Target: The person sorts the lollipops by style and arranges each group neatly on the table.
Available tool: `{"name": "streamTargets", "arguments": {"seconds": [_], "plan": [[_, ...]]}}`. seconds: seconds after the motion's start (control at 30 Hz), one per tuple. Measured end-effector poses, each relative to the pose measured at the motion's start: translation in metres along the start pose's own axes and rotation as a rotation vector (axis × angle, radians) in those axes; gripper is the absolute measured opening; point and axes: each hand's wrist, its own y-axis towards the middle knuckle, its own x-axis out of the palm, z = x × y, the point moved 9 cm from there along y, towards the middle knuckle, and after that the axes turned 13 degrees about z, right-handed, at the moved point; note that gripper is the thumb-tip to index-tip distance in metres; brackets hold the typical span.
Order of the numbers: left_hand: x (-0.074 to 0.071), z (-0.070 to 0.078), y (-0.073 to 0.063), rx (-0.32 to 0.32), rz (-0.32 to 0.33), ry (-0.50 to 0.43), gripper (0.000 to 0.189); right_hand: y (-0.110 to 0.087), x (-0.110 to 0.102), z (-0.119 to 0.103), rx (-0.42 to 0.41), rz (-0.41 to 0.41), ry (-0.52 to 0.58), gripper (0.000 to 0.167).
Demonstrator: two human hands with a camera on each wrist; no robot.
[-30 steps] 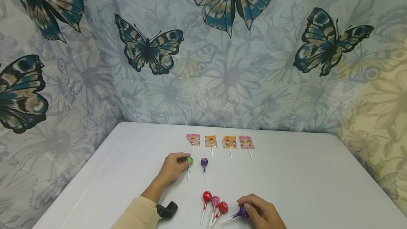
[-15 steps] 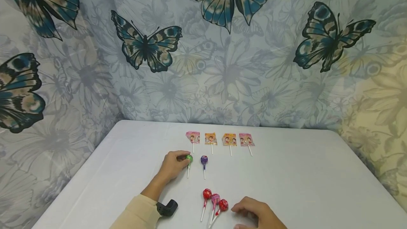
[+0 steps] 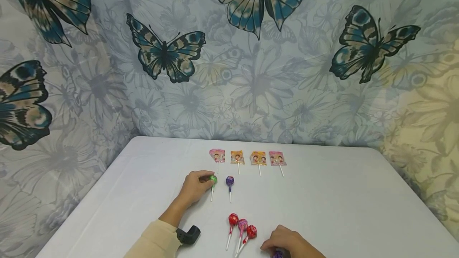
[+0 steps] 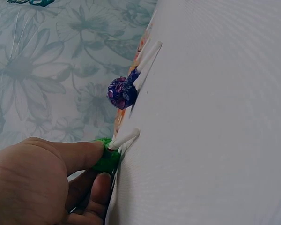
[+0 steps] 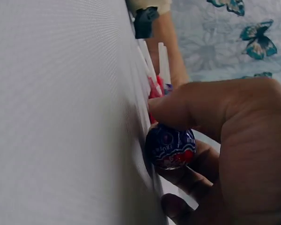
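In the head view my left hand (image 3: 195, 186) pinches the head of a green lollipop (image 3: 213, 179), whose white stick points toward me. In the left wrist view the thumb and fingers grip that green wrapper (image 4: 107, 159). To its right lies a purple lollipop (image 3: 230, 181). My right hand (image 3: 288, 242), at the bottom edge, curls over another purple lollipop (image 3: 277, 254). In the right wrist view this dark purple ball (image 5: 171, 146) sits between thumb and fingers, close to the table; its stick is hidden. Two red lollipops (image 3: 252, 231) and a pink one (image 3: 242, 225) lie left of that hand.
Along the back of the white table (image 3: 340, 194) lie several flat wrapped lollipops in a row, pink (image 3: 217, 156) and orange (image 3: 237, 157). A black device (image 3: 189, 235) sits on the left wrist. Butterfly-patterned cloth (image 3: 251, 102) surrounds the table.
The purple lollipop in my right hand has turned: its stick pointed left before, and now only its ball shows beneath the hand, lower down. My left hand has stayed on the green lollipop.
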Motion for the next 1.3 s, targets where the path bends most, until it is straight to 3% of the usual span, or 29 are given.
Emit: {"name": "streamTargets", "arguments": {"seconds": [0.13,0.3,0.43,0.63,0.87,1.0,1.2,1.3], "plan": [[0.001,0.0,-0.001,-0.005,0.001,0.006,0.026,-0.004,-0.002,0.003,0.073,0.009,0.061,0.02],[0.0,0.002,-0.001,-0.008,0.008,0.004,0.026,-0.006,-0.006,0.003,0.132,0.057,0.051,0.029],[0.0,0.001,0.0,-0.019,0.009,0.003,0.026,-0.005,-0.012,0.003,0.172,0.112,0.025,0.024],[0.0,-0.001,0.0,-0.028,0.012,0.01,0.026,-0.005,-0.013,0.01,0.308,0.083,0.058,0.015],[0.0,0.0,-0.001,-0.025,0.001,0.011,0.026,-0.006,-0.014,0.008,0.294,0.118,0.061,0.025],[0.001,0.0,-0.002,-0.02,0.003,0.013,0.026,-0.009,-0.013,0.01,0.316,0.125,0.053,0.016],[0.001,0.0,-0.003,-0.03,0.004,0.016,0.026,-0.008,-0.015,0.006,0.252,0.127,-0.047,0.013],[0.001,0.001,-0.003,-0.029,0.005,0.014,0.026,-0.008,-0.014,0.012,0.334,0.077,-0.067,0.024]]}}
